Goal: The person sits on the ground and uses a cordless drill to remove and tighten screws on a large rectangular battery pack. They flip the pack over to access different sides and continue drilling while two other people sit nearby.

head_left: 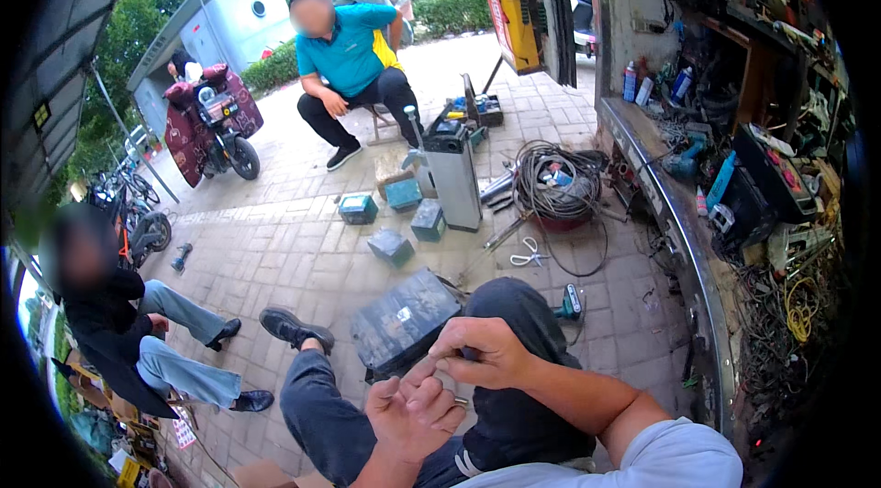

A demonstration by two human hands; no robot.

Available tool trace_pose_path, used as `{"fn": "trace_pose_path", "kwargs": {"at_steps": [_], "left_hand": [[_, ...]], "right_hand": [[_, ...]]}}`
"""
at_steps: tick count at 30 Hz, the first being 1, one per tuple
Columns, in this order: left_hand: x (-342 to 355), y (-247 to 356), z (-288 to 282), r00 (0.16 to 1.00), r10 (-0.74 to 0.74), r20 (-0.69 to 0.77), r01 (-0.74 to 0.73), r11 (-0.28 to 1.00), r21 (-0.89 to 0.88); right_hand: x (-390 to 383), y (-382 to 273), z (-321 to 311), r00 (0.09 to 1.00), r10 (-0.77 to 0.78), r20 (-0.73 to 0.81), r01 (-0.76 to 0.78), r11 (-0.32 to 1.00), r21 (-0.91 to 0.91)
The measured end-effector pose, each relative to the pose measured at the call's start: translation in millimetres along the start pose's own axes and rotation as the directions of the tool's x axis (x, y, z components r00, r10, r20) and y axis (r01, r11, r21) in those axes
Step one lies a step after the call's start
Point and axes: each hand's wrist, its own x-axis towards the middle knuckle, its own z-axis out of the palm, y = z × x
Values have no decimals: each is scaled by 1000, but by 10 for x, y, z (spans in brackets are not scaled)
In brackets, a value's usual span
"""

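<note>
I am sitting with both hands raised over my lap and dark trousers (514, 323). My left hand (411, 415) is palm up with its fingers loosely curled. A small shiny metal bit (459, 403) shows at its fingers; I cannot tell whether the hand grips it. My right hand (482, 350) hovers just above, its thumb and fingers pinched together at the tip of a left finger. Nothing is visible inside that pinch. A flat dark battery case (404, 318) lies on the paving just beyond my knees.
An upright grey box (454, 178), small teal blocks (393, 245), a wire coil (555, 181), scissors (529, 256) and a green drill (569, 305) litter the bricks. A cluttered bench edge (684, 231) runs along the right. One person (353, 57) sits ahead, another (110, 314) at left, near a scooter (213, 121).
</note>
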Motion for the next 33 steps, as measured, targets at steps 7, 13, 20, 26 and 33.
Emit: {"fn": "trace_pose_path", "kwargs": {"at_steps": [7, 13, 20, 26, 33], "left_hand": [[28, 298, 276, 964, -64, -259, 146, 939, 312], [-122, 926, 448, 852, 164, -498, 204, 771, 603], [-4, 1428, 296, 781, 395, -484, 196, 581, 790], [128, 1867, 82, 829, 213, -517, 476, 215, 853], [84, 2336, -549, 828, -246, -504, 225, -678, 700]], "right_hand": [[61, 52, 36, 999, -34, 29, 33, 998, 57], [505, 143, -18, 954, 143, 262, -108, 983, -146], [1516, 404, -514, 936, 347, -61, -301, 877, 373], [1855, 398, -484, 688, -48, 724, -407, 800, 440], [1209, 1512, -292, 402, 628, 666, -173, 766, -619]]}}
